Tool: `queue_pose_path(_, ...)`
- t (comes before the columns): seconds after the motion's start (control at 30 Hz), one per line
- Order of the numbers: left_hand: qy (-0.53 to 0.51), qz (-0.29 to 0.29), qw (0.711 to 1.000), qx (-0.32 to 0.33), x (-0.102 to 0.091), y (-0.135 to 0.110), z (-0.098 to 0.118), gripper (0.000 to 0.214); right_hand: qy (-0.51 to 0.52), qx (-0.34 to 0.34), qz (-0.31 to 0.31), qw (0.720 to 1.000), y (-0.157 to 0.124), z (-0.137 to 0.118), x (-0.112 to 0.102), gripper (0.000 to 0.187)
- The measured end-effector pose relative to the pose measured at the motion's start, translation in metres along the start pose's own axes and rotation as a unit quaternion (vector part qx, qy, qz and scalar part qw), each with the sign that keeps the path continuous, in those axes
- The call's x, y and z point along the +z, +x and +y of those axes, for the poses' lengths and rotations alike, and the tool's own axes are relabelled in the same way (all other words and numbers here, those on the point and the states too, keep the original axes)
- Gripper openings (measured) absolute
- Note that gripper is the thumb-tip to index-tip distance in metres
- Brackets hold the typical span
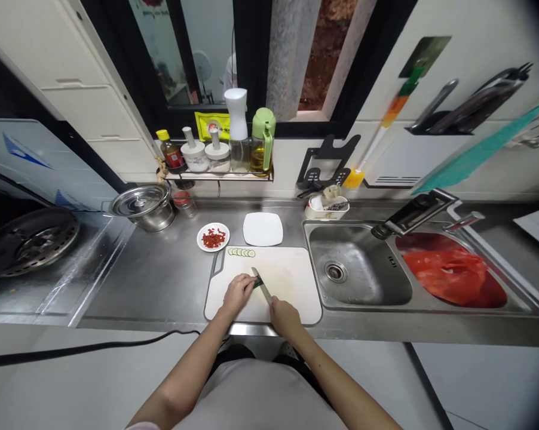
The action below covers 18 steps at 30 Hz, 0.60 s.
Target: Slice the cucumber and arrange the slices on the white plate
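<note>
My right hand is closed around the handle of a kitchen knife, its blade pointing up and left over the white cutting board. My left hand pinches a small dark green piece of cucumber right beside the blade. Whether the blade has entered the piece is too small to tell. A row of several cucumber slices lies overlapping along the board's far left edge. Beyond the board are a white square plate and a small round plate with red chopped bits.
Right of the board is a steel sink, with a red plastic bag in its second basin. A lidded steel pot and a red-capped jar stand at left. A rack of seasonings hangs behind.
</note>
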<state>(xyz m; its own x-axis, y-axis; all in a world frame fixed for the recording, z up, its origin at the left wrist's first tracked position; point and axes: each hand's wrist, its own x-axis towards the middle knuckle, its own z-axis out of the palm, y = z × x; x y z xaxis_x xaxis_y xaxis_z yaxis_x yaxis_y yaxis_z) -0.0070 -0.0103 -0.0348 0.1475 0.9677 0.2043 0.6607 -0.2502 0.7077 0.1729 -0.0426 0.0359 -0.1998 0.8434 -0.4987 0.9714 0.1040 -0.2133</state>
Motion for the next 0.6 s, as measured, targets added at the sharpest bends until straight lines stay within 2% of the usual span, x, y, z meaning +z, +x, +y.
queue_pose_path(0.2, -0.005, -0.001, 1.000, 0.000, -0.001, 0.001, 0.002, 0.025, 0.005, 0.003, -0.006, 1.000, -0.003, 0.004, 0.001, 0.029)
queue_pose_path(0.6, -0.011, 0.010, 1.000, -0.003, 0.000, 0.001, 0.000, 0.026, -0.003, -0.004, -0.007, 1.000, 0.009, -0.008, -0.011, 0.029)
